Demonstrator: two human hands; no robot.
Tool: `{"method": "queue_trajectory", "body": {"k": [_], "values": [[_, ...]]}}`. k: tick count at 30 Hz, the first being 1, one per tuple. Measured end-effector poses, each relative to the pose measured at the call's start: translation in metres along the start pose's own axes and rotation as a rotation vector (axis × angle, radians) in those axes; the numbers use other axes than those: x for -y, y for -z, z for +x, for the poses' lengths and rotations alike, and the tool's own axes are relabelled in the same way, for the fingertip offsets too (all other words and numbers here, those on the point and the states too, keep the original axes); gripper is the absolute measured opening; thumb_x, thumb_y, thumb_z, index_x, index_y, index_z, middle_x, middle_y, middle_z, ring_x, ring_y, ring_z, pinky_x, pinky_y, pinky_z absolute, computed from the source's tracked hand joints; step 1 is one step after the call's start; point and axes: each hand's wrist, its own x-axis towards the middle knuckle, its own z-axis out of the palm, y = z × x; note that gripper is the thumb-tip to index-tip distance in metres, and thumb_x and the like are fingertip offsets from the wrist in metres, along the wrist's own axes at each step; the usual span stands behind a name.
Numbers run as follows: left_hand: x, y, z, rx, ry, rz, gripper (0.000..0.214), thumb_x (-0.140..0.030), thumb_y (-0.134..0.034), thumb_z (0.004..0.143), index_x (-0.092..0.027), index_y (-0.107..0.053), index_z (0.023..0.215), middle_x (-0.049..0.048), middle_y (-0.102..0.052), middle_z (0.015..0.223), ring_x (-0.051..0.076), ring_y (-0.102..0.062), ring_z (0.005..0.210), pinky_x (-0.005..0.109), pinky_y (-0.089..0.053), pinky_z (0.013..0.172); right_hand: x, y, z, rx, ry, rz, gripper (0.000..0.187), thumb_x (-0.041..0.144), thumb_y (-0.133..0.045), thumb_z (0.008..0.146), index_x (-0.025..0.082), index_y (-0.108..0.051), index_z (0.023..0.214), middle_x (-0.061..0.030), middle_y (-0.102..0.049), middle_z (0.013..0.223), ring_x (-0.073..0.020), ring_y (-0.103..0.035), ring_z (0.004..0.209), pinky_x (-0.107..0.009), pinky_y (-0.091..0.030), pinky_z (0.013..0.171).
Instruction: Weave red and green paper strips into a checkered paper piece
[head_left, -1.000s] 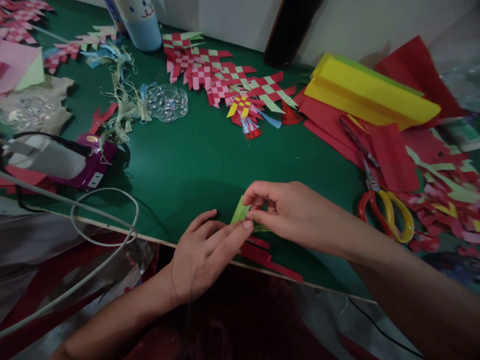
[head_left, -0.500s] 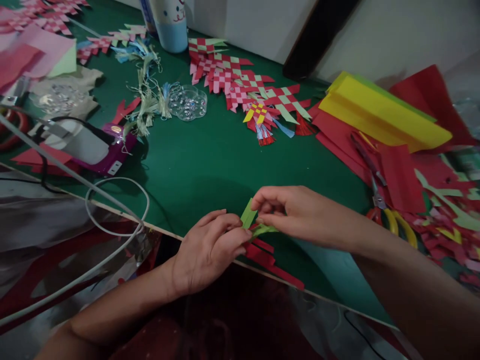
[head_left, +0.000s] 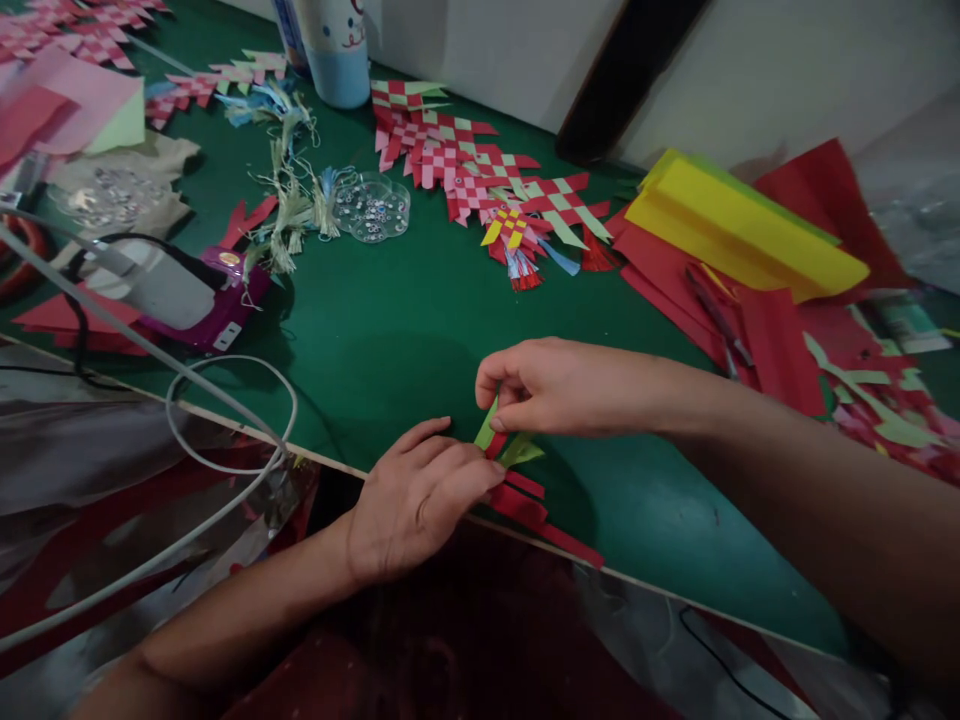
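Observation:
At the near edge of the green table, my left hand (head_left: 420, 500) presses and holds the base of some interlaced paper strips, hiding most of the weave. Red paper strips (head_left: 525, 505) stick out from under its fingers to the right, lying along the table edge. A light green paper strip (head_left: 486, 430) rises from the same piece. My right hand (head_left: 517, 385) pinches its upper end between thumb and fingers. Just below the right hand, a second green strip end (head_left: 523, 452) points right, with a bit of red between the two.
Finished woven paper fish (head_left: 487, 180) lie at the back centre beside a flower-shaped tray of small eyes (head_left: 371, 208) and tassels (head_left: 289, 205). Yellow folded paper (head_left: 742, 225) and red sheets are at the right. A looped white cable (head_left: 229, 358) hangs over the left table edge.
My right hand has moved left and up, from the right-pointing green strip to the upright green one. My left hand stays in place. The view has turned slightly.

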Motion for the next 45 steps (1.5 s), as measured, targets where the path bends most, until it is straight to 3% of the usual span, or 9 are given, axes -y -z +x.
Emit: {"method": "queue_trajectory", "body": {"k": [12, 19, 23, 27, 31, 37, 40, 42, 45], "values": [[-0.005, 0.003, 0.006, -0.078, 0.022, 0.079, 0.012, -0.025, -0.059, 0.093, -0.020, -0.051, 0.100, 0.0026, -0.062, 0.099, 0.015, -0.064, 0.092, 0.036, -0.052, 0.095, 0.026, -0.026, -0.032, -0.284, -0.016, -0.314, 0.013, 0.026, -0.056, 0.084, 0.026, -0.063, 0.095, 0.0021, -0.067, 0.075, -0.0134, -0.053, 0.058, -0.027, -0.024, 0.051], [-0.005, 0.003, 0.007, -0.125, 0.033, 0.078, 0.013, -0.029, -0.054, 0.096, -0.021, -0.047, 0.089, 0.0009, -0.059, 0.088, 0.015, -0.060, 0.080, 0.034, -0.056, 0.081, 0.030, -0.033, -0.036, -0.345, 0.108, -0.437, 0.006, 0.024, -0.058, 0.082, 0.024, -0.060, 0.088, 0.0012, -0.062, 0.062, -0.0152, -0.055, 0.053, -0.028, -0.019, 0.048], [-0.005, 0.002, 0.007, -0.110, 0.044, 0.047, 0.013, -0.031, -0.055, 0.095, -0.021, -0.047, 0.095, 0.0029, -0.061, 0.096, 0.016, -0.061, 0.086, 0.033, -0.054, 0.081, 0.023, -0.038, -0.044, -0.309, 0.114, -0.328, 0.005, 0.025, -0.055, 0.086, 0.026, -0.059, 0.090, 0.0022, -0.067, 0.071, -0.0151, -0.059, 0.057, -0.027, -0.025, 0.049], [-0.004, 0.001, 0.006, -0.080, 0.044, 0.025, 0.011, -0.031, -0.053, 0.097, -0.020, -0.049, 0.098, 0.0022, -0.064, 0.097, 0.015, -0.063, 0.089, 0.035, -0.052, 0.093, 0.015, -0.050, -0.051, -0.380, 0.146, -0.223, 0.009, 0.021, -0.051, 0.088, 0.025, -0.060, 0.087, 0.0020, -0.068, 0.074, -0.0150, -0.061, 0.064, -0.026, -0.032, 0.055], [-0.003, 0.001, 0.005, -0.063, 0.053, 0.046, 0.006, -0.026, -0.052, 0.096, -0.020, -0.050, 0.099, -0.0003, -0.068, 0.094, 0.014, -0.066, 0.087, 0.037, -0.050, 0.099, 0.010, -0.053, -0.047, -0.394, 0.171, 0.026, 0.012, 0.021, -0.050, 0.088, 0.024, -0.062, 0.089, 0.0020, -0.069, 0.080, -0.0132, -0.062, 0.069, -0.024, -0.039, 0.060], [-0.005, 0.003, 0.007, -0.090, 0.023, 0.078, 0.011, -0.021, -0.056, 0.093, -0.020, -0.050, 0.102, -0.0011, -0.071, 0.089, 0.015, -0.068, 0.080, 0.040, -0.053, 0.097, -0.010, -0.055, -0.048, -0.347, 0.137, 0.407, 0.025, 0.040, -0.054, 0.090, 0.022, -0.062, 0.106, -0.0021, -0.070, 0.096, -0.0139, -0.063, 0.079, -0.026, -0.047, 0.067], [-0.005, 0.004, 0.007, -0.082, 0.027, 0.063, 0.013, -0.017, -0.055, 0.091, -0.020, -0.050, 0.102, -0.0004, -0.072, 0.092, 0.015, -0.069, 0.081, 0.040, -0.053, 0.098, -0.017, -0.068, -0.053, -0.306, 0.053, 0.387, 0.053, 0.046, -0.072, 0.077, 0.025, -0.057, 0.122, -0.0003, -0.069, 0.091, -0.0137, -0.061, 0.070, -0.025, -0.046, 0.061], [-0.005, 0.004, 0.007, -0.084, 0.021, 0.061, 0.019, -0.013, -0.056, 0.088, -0.020, -0.049, 0.104, -0.0002, -0.072, 0.093, 0.015, -0.069, 0.082, 0.040, -0.052, 0.099, -0.017, -0.080, -0.055, -0.365, 0.040, 0.305, 0.065, 0.045, -0.079, 0.068, 0.027, -0.055, 0.126, -0.0005, -0.069, 0.091, -0.0161, -0.063, 0.073, -0.028, -0.047, 0.064], [-0.004, 0.003, 0.006, -0.115, -0.010, 0.068, 0.025, -0.011, -0.058, 0.086, -0.019, -0.047, 0.107, 0.0014, -0.072, 0.094, 0.015, -0.070, 0.084, 0.040, -0.052, 0.099, -0.015, -0.098, -0.049, -0.522, 0.040, 0.244, 0.038, 0.039, -0.070, 0.080, 0.025, -0.060, 0.113, -0.0024, -0.070, 0.095, -0.0173, -0.064, 0.078, -0.030, -0.048, 0.069]]}}
